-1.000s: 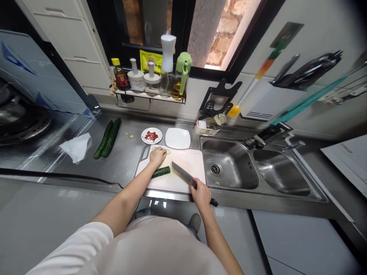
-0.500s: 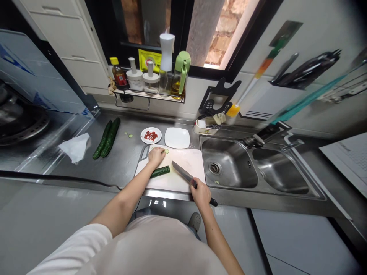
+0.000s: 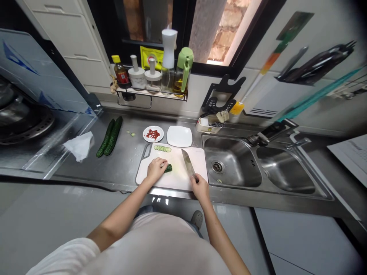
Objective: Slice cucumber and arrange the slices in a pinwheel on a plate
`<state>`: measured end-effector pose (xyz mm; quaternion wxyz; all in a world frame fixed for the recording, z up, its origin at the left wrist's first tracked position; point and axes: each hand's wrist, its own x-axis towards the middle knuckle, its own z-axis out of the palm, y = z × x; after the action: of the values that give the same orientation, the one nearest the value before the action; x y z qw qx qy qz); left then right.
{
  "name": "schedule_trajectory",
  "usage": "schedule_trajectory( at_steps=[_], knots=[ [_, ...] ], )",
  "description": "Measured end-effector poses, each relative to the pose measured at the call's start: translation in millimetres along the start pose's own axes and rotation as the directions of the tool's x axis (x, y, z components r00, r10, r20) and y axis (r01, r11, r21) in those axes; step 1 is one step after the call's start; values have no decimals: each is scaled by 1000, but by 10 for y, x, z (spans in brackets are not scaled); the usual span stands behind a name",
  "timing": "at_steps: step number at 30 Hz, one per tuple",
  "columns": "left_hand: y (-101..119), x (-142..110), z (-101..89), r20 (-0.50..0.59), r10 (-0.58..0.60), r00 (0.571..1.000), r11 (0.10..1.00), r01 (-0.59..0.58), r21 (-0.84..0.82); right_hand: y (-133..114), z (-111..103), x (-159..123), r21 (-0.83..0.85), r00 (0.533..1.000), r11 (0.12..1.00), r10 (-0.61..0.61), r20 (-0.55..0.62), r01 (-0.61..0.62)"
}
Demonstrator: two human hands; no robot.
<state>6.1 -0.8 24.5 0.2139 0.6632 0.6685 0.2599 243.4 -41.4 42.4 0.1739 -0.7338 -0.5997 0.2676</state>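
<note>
My left hand is closed over a piece of cucumber on the white cutting board; only the cucumber's right end shows past my fingers. In my right hand is a kitchen knife, its blade pointing away from me over the board's right half, apart from the cucumber. A row of overlapping cucumber slices lies along the far left part of the board. Just beyond the board stand a small plate with chopped red pieces and a white square plate.
Two whole cucumbers and a crumpled white cloth or tissue lie to the left. A double steel sink borders the board on the right. Behind, a wall rack carries bottles and jars. A stove is at far left.
My left hand has come back from the far slices to the cucumber piece nearer me and closed over it. The knife, still in my right hand, has turned to point more straight ahead.
</note>
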Motion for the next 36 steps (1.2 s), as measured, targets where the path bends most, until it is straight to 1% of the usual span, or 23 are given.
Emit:
schedule_trajectory(
  at_steps=[5, 9, 13, 16, 20, 26, 30, 36],
  knots=[
    [20, -139, 11, 16, 66, 998, 996, -67, 50, -37, 72, 18, 84, 999, 996, -41, 9, 40],
    [12, -167, 41, 12, 80, 997, 993, -81, 90, -63, 135, -1, 112, 997, 992, -67, 23, 64],
    [-18, -175, 72, 0, 108, 994, 989, -107, 100, -112, 164, -36, 114, 996, 991, -70, 57, 63],
    [-31, -181, 80, -20, 127, 992, 987, -125, 101, -180, 159, -52, 59, 992, 996, -71, 108, 65],
    [-25, -181, 65, -24, 163, 986, 983, -161, 90, -315, 136, -62, -78, 983, 992, -85, 165, 99],
    [-30, -152, 43, 13, 212, 977, 973, -212, 88, -522, 135, -83, -232, 969, 959, -109, 222, 161],
    [-57, -146, 54, 41, 233, 972, 966, -236, 107, -596, 163, -95, -278, 961, 943, -109, 255, 181],
    [-75, -155, 88, 11, 253, 967, 963, -253, 96, -614, 202, -104, -279, 960, 942, -112, 256, 185]
  ],
)
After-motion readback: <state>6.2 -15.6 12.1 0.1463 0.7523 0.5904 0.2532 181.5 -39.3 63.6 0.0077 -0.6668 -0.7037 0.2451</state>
